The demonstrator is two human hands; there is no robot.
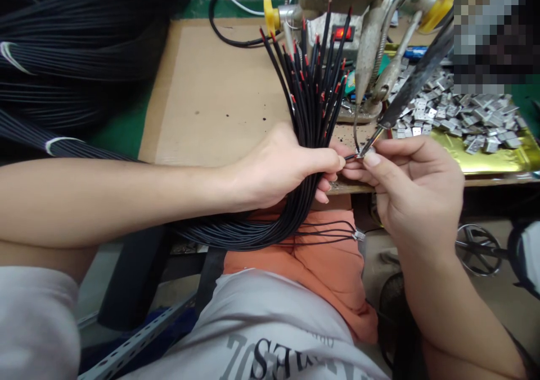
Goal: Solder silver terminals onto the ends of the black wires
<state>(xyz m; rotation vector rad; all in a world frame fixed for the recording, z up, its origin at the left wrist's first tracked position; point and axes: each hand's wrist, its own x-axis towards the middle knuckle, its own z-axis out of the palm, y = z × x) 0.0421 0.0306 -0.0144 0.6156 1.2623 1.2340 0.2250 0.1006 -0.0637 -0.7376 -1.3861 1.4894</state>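
My left hand (pixel 278 166) is shut around a thick bundle of black wires (pixel 314 93), whose red-cored cut ends fan upward over the bench. One wire end runs from my left fingertips to a small metal terminal (pixel 363 153), pinched in my right hand (pixel 415 191). A soldering iron (pixel 415 79) with a black handle reaches down from the upper right, its thin tip at the terminal. I cannot tell whether my right hand holds it. Below my hands, the bundle droops, and several wire ends with metal terminals (pixel 359 235) lie across my orange apron.
Many small metal terminals (pixel 472 118) lie heaped on gold foil (pixel 498 158) at the bench's right. Cardboard (pixel 211 93) covers the bench. Behind stand a red-lit switch (pixel 341 32) and a metal fixture (pixel 369 48). Coiled black wires (pixel 63 59) fill the left. Scissors (pixel 476 250) lie below right.
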